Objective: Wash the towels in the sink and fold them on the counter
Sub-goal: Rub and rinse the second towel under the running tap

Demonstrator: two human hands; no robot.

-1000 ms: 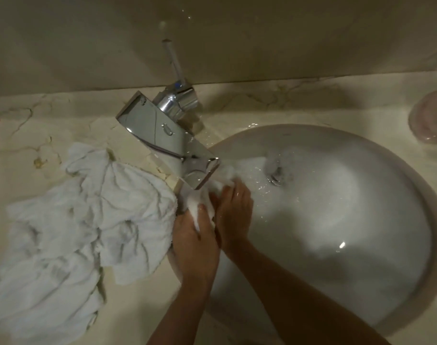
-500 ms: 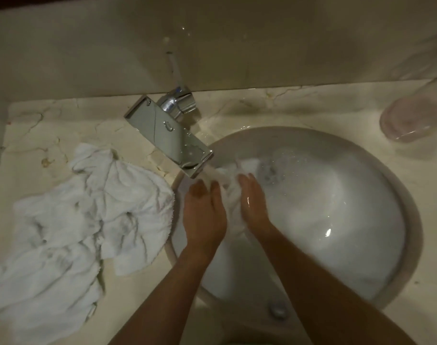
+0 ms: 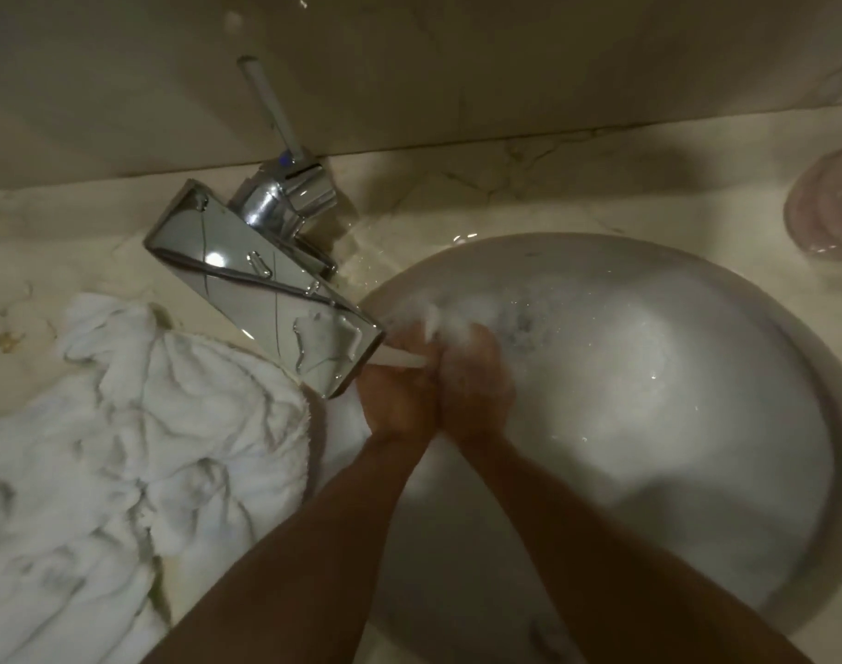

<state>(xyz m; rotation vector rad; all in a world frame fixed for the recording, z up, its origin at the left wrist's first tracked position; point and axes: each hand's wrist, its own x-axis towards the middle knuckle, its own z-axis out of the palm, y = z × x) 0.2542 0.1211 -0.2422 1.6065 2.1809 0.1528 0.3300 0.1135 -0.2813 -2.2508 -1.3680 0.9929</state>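
A round white sink [image 3: 697, 496] fills the right half of the view. At its left rim, just under the spout, my left hand [image 3: 397, 400] and my right hand [image 3: 476, 381] press together around a small wet white towel [image 3: 438, 318]. Only bunched bits of it show above my fingers, with foam around them. A strip of white cloth [image 3: 404, 359] sticks out between my hands toward the spout. On the marble counter [image 3: 50, 242] to the left lies a crumpled pile of white towels [image 3: 122, 462].
A flat chrome faucet [image 3: 261, 285] with a raised lever handle [image 3: 270, 103] overhangs the sink's left rim, close above my hands. A pinkish glass dish [image 3: 826, 208] sits at the counter's far right. The wall runs along the back.
My hands, apart half a second ago with the towel between them, have come together and squeezed it under the spout. The view has shifted closer.
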